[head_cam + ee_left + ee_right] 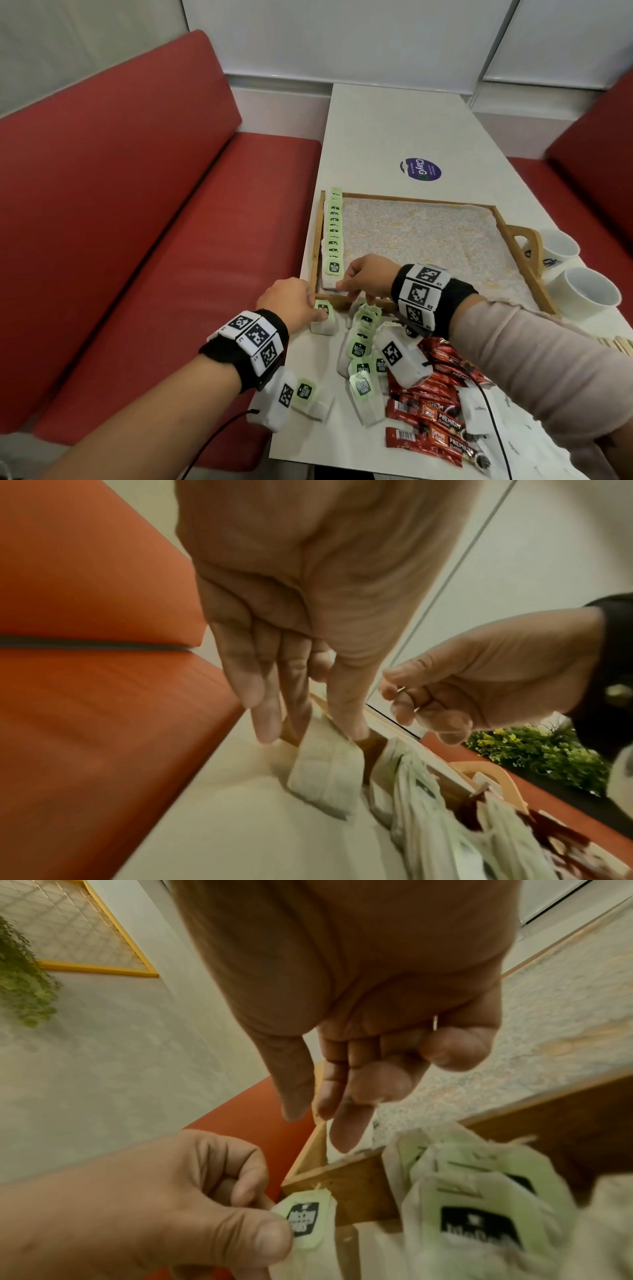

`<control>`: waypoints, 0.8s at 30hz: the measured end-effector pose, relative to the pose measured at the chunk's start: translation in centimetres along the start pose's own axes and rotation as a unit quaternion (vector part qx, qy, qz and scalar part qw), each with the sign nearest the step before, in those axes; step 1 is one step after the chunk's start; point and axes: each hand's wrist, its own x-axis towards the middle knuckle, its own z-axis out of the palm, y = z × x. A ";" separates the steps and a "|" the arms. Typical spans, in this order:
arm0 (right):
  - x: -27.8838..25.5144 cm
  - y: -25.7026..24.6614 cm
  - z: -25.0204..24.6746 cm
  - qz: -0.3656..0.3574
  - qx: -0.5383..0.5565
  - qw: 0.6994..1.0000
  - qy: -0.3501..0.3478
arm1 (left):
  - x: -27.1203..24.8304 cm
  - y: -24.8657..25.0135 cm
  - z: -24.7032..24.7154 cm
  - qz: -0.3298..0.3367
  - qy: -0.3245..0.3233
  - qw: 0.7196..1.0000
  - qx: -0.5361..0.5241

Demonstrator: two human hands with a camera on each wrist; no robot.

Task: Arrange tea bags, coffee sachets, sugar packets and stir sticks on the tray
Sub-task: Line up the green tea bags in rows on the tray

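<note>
A wooden tray [411,199] with a patterned liner lies on the white table. A row of green-tagged tea bags [334,233] runs along its left side. My left hand [317,308] pinches one tea bag [323,322] by its green tag [304,1221], just outside the tray's near left corner [359,1177]; the bag rests on the table [325,775]. My right hand [342,286] hovers over that corner, thumb and forefinger pointing down [318,1126], other fingers loosely curled, holding nothing. Loose tea bags [363,346] are heaped in front of the tray.
Red coffee sachets [431,411] and white packets [476,411] lie near the table's front. Wooden stir sticks [616,344] show at the right edge. Two white cups [589,291] stand right of the tray. Red benches [137,240] flank the table.
</note>
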 end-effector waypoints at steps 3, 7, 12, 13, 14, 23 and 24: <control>-0.2 0.4 0.1 -0.004 0.022 1.000 -0.002 | 0.0 -0.1 0.1 0.019 -0.010 0.998 -0.064; -0.3 0.6 0.1 -0.029 0.058 0.997 -0.032 | 0.3 0.4 -1.0 0.056 0.013 0.989 -0.136; 0.7 0.4 -0.4 -0.041 0.002 0.999 -0.030 | 2.1 1.4 -2.4 0.077 0.053 0.980 -0.174; 1.0 0.4 -0.5 -0.042 -0.009 0.999 -0.018 | 2.5 1.5 -2.5 0.076 0.053 0.980 -0.174; 1.2 0.3 -0.7 -0.042 -0.012 0.999 -0.008 | 2.9 1.6 -2.6 0.078 0.054 0.980 -0.173; 3.5 0.8 -0.9 -0.015 -0.006 1.000 0.011 | 5.1 2.0 -1.8 0.063 0.071 0.985 -0.143; 3.7 0.8 -0.8 -0.009 -0.007 1.000 0.007 | 5.3 1.8 -1.7 0.062 0.068 0.985 -0.142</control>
